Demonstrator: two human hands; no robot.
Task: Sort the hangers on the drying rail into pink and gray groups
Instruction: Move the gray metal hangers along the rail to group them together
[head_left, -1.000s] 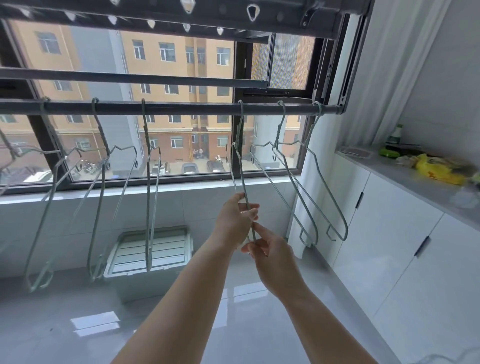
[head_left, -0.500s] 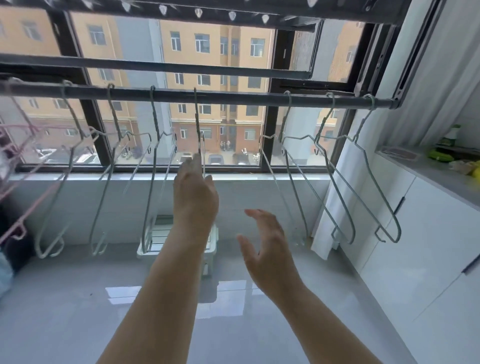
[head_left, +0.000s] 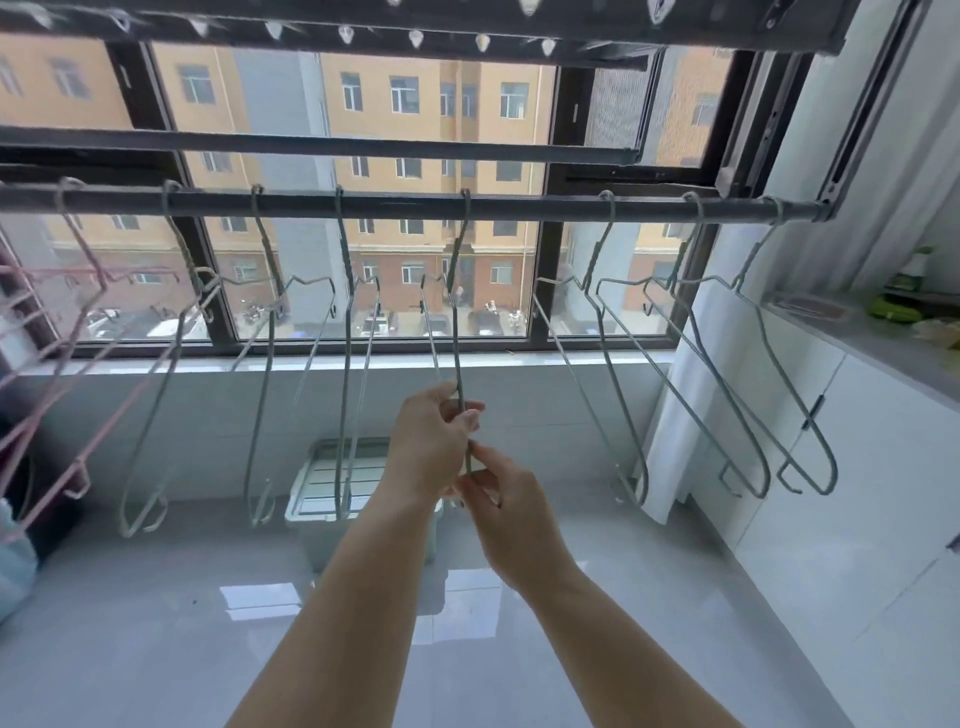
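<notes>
A dark drying rail (head_left: 519, 208) runs across the window. Several gray wire hangers hang along it, three of them grouped at the right end (head_left: 737, 395). Pink hangers (head_left: 57, 338) hang at the far left, partly cut off by the frame. One gray hanger (head_left: 456, 317) hangs edge-on at the rail's middle. My left hand (head_left: 431, 447) grips its lower part, fingers curled round the wire. Just below, my right hand (head_left: 498, 493) pinches the hanger's bottom end.
A white lidded plastic box (head_left: 343, 478) stands on the glossy floor under the window. White cabinets with a gray countertop (head_left: 852, 332) line the right wall, with bottles and green items on top. A white curtain (head_left: 691, 395) hangs at the right window edge.
Half a second ago both hands were open and free, the left one raised toward a hanger. Now both hold the middle gray hanger. The view has shifted left, bringing the pink hangers in.
</notes>
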